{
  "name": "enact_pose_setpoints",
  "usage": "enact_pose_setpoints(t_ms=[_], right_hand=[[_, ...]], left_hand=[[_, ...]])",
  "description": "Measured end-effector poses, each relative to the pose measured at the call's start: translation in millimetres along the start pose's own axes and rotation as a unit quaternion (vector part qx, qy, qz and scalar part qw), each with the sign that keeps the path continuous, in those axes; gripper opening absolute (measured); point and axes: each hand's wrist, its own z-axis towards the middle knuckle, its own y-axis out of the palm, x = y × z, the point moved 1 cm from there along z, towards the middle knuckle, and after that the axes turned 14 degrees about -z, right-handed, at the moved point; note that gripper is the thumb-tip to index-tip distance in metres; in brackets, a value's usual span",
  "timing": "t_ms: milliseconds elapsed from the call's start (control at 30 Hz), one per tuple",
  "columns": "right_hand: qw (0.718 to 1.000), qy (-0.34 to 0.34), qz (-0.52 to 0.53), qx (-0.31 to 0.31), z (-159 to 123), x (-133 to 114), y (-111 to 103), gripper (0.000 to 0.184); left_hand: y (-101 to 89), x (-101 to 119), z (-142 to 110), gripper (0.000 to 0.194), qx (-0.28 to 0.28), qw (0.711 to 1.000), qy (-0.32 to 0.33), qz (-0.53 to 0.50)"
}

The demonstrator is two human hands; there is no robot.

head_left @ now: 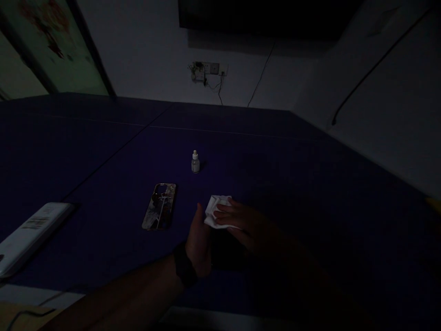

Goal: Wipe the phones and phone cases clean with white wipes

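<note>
Low in the middle of the view is my left hand (pixel 199 246), a black watch (pixel 185 265) on its wrist. Its thumb points up and its fingers are hidden behind a dark flat slab (pixel 227 248), the size of a phone, which it seems to grip by the side. My right hand (pixel 239 220) presses a folded white tissue (pixel 217 211) against the slab's upper end, fingers bent over it. Left of my hands, a phone case (pixel 160 207) with a printed picture lies on the dark blue table (pixel 120 248). Farther back stands a small dropper bottle (pixel 195 164) with a white cap.
A long white device (pixel 36 234) lies at the table's left front. Along the far wall are sockets (pixel 210 69) with cables, beneath a dark screen (pixel 265 18). Another cable (pixel 375 71) runs down the right wall. The room is very dim.
</note>
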Motion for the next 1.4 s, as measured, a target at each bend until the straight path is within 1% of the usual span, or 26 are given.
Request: enact_pose_setpoints(t_ms=[100,133,200,267,333,433,500,567,633,700,733,800,867,967,1033,1100,1167,1233,1267,1333,1400], right_hand=[[0.998,0.051,-0.021,0.025,-2,3,-4,0.04],[0.997,0.059,-0.028,0.031,-1,3,-4,0.043],[0.999,0.038,-0.026,0.017,2,-1,-3,0.046],[1.0,0.007,-0.009,-0.007,4,-6,-4,0.045],[1.0,-0.007,0.01,-0.016,3,-7,-6,0.043],[0.999,0.035,-0.004,0.019,0,-1,-8,0.042],[0.998,0.056,-0.022,0.029,0,1,-7,0.045],[0.999,0.04,-0.017,0.018,2,0,-6,0.047],[1.0,0.005,0.007,-0.013,4,-4,-6,0.046],[0.999,-0.014,0.029,-0.035,4,-5,-9,0.045],[0.999,-0.009,0.031,-0.033,3,-4,-10,0.043],[1.0,0.022,0.017,-0.014,3,-2,-11,0.043],[0.999,0.037,0.0,0.001,5,-2,-9,0.045],[1.0,-0.009,0.015,-0.022,7,-7,-5,0.044],[0.999,-0.014,0.025,-0.029,6,-8,-4,0.045],[1.0,0.013,0.016,-0.011,6,-6,-4,0.045],[0.999,0.035,0.0,0.007,5,-4,-4,0.047],[1.0,0.028,0.0,0.005,5,-3,-3,0.047],[1.0,0.018,0.006,-0.002,4,-3,-3,0.047],[1.0,0.002,0.024,-0.018,3,-2,-4,0.045],[0.999,0.013,0.032,-0.012,1,1,-7,0.044]], left_hand=[[2.4,0,-2,0.079,0.009,1.0,-0.004,0.011],[3.0,0,-3,0.077,0.016,1.0,-0.006,0.012],[3.5,-1,-5,0.075,0.036,0.999,-0.006,0.004],[4.2,-1,-5,0.077,0.057,0.998,-0.008,-0.01],[6.4,0,-6,0.081,0.059,0.998,-0.011,-0.013],[11.5,0,-9,0.08,0.043,0.999,-0.022,0.013],[13.8,0,-12,0.078,0.046,0.998,-0.025,0.033],[14.1,0,-13,0.08,0.064,0.997,-0.023,0.041],[13.3,1,-13,0.084,0.081,0.996,-0.022,0.035],[13.1,1,-13,0.087,0.084,0.996,-0.029,0.023],[13.4,1,-12,0.086,0.079,0.996,-0.032,0.02],[13.9,1,-12,0.082,0.074,0.996,-0.034,0.022],[13.2,1,-11,0.078,0.087,0.995,-0.025,0.028],[10.6,0,-11,0.079,0.109,0.994,-0.008,0.017],[9.9,0,-11,0.082,0.097,0.995,-0.015,0.007],[10.8,-1,-12,0.082,0.078,0.997,-0.029,0.007],[12.4,-1,-12,0.078,0.071,0.997,-0.024,0.014],[13.5,0,-13,0.075,0.079,0.997,-0.012,0.019],[13.9,0,-13,0.077,0.08,0.997,-0.013,0.019],[14.3,0,-14,0.084,0.069,0.997,-0.032,0.016],[14.6,0,-14,0.087,0.046,0.998,-0.05,0.019]])
